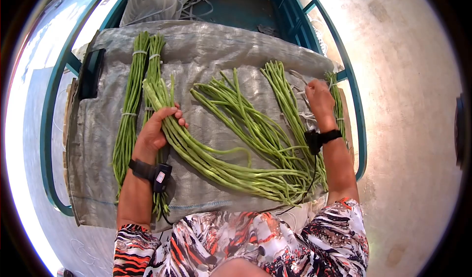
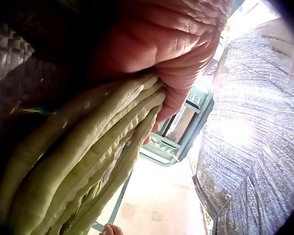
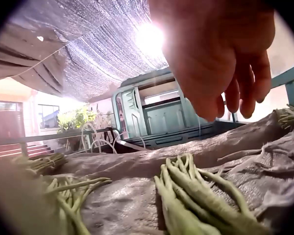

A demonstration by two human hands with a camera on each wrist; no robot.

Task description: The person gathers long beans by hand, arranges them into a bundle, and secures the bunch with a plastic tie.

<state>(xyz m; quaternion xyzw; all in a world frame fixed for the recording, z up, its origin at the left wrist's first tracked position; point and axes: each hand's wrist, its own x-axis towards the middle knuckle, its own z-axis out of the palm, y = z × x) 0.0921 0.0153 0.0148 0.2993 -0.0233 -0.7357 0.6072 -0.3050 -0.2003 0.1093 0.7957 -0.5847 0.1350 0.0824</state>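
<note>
The left hand point(image 1: 157, 128) grips the long bean bundle point(image 1: 196, 158) near its upper end; its long axis slants down rightward, away from that hand. The right hand point(image 1: 320, 100) is farther off, beside pale ties point(image 1: 308, 115); whether it's pinching one, I can't tell.

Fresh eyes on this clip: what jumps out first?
The long sweep of green beans, held near one end by the left hand and trailing rightward over the grey sheet. Then two tied bundles at the sheet's left, and the right hand near pale strips.
</note>
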